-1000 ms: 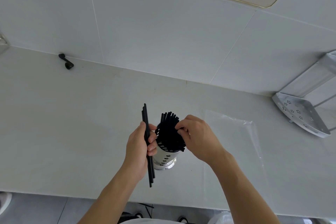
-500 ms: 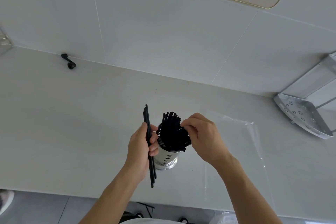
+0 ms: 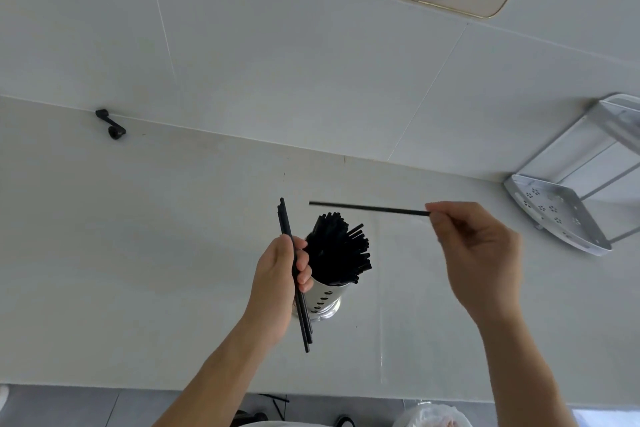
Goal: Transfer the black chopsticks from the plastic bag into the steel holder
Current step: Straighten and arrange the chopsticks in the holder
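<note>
We can't find any writing to read here: no labels, brand names, numbers or signs anywhere in the shot.

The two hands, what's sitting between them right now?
In the head view, the steel holder packed with black chopsticks stands between the left hand and the right hand, close beside the left.
</note>
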